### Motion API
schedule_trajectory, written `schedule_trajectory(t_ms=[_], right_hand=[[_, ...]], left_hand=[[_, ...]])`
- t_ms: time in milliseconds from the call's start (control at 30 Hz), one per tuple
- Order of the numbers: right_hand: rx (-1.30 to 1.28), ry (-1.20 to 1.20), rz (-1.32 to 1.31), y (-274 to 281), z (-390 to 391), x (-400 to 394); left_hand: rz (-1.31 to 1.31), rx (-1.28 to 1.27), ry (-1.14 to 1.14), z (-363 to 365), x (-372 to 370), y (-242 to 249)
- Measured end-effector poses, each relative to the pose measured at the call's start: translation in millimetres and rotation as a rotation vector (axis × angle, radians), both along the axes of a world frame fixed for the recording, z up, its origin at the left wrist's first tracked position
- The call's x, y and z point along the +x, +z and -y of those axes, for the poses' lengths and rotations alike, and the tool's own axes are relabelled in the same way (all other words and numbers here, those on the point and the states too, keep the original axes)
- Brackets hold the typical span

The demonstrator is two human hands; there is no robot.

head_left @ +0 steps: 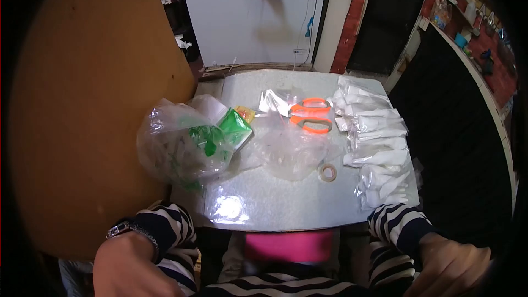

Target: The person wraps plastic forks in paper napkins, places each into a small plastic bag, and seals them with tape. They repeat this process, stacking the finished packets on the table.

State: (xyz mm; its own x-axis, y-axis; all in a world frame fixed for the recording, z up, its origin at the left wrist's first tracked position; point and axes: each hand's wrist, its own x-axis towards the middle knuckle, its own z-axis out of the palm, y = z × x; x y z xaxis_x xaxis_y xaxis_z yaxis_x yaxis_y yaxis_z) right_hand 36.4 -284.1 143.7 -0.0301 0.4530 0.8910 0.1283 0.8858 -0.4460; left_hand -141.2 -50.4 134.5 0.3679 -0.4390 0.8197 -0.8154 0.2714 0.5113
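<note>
My left hand (132, 264), with a watch (118, 229) at the wrist, is low at the left, off the table. Its fingers run out of view at the bottom edge. At the lower right, my right hand (454, 264) is also off the table, its fingers curled down and partly cut off; whether anything is inside them is hidden. Neither hand touches the things on the table. Nearest the right sleeve lie wrapped white plastic spoons (377, 192). A clear plastic bag (165, 143) with green print stands toward the left.
Orange-handled scissors (312, 125) lie mid-table beside a crumpled clear bag (291, 157). A tape roll (328, 172) sits nearby, and a green packet (236, 126) leans by the left bag. Several white wrapped bundles (371, 121) line the table's right side. Behind stands a white chest freezer (236, 27).
</note>
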Motion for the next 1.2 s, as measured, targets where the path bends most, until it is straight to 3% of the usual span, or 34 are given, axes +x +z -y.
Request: schedule_trajectory(t_ms=[167, 267, 400, 567, 700, 1200], right_hand=[[0.002, -0.001, -0.066, -3.2, -4.1, -3.6], [0.001, -0.012, -0.100, -5.0, -5.4, -4.0], [0.049, -0.025, -0.085, -6.6, -11.8, -4.9], [0.016, 0.029, -0.042, -2.7, -7.1, 1.5], [0.014, 0.069, -0.017, -0.7, -4.4, 3.9], [0.032, 0.229, 0.074, 8.9, 4.7, 10.0]], left_hand=[[-0.002, 0.031, -0.024, -5.9, -1.9, -9.3], [-0.088, 0.114, 0.075, -6.1, -5.7, 2.9], [0.032, 0.036, 0.215, 2.9, -9.0, -10.7], [0.082, 0.122, 0.112, -7.9, 1.8, -0.1], [0.069, 0.046, 0.162, -4.8, -3.6, -2.4], [0.151, 0.320, -0.015, -16.6, -4.1, 23.5]])
